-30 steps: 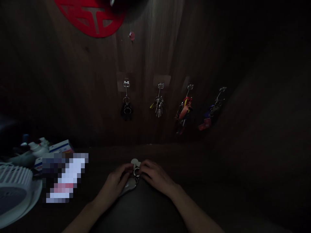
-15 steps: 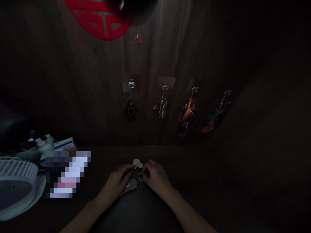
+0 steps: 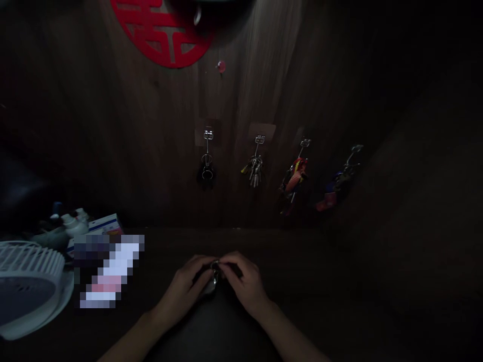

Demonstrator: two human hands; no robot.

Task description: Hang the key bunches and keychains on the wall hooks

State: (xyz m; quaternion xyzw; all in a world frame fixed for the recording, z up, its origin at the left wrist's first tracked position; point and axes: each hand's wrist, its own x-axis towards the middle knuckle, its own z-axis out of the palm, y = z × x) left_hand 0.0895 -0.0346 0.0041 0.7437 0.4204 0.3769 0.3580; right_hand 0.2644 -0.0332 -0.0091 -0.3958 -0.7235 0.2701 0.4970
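My left hand (image 3: 192,277) and my right hand (image 3: 241,275) meet low in the middle of the head view, just above the dark surface. Between their fingertips is a metal key ring (image 3: 215,263), pinched from both sides. A short chain hangs from it to a pale, shiny rounded fob (image 3: 211,286), partly hidden behind my left fingers. Both hands are closed, thumbs against the fingers. Dim light hides the finer details of the ring.
On the wall ahead, bunches of keys (image 3: 255,171) hang from several metal hooks, one with an orange strap (image 3: 296,180). At the left stand a white fan (image 3: 32,259), small white bottles (image 3: 74,224), a box (image 3: 103,224) and a blurred-out item. A red round ornament (image 3: 166,40) is above.
My hands have come closer together on the key ring. The pale round-lobed piece seen between them earlier is no longer visible, and the fob is more covered. The view has shifted slightly.
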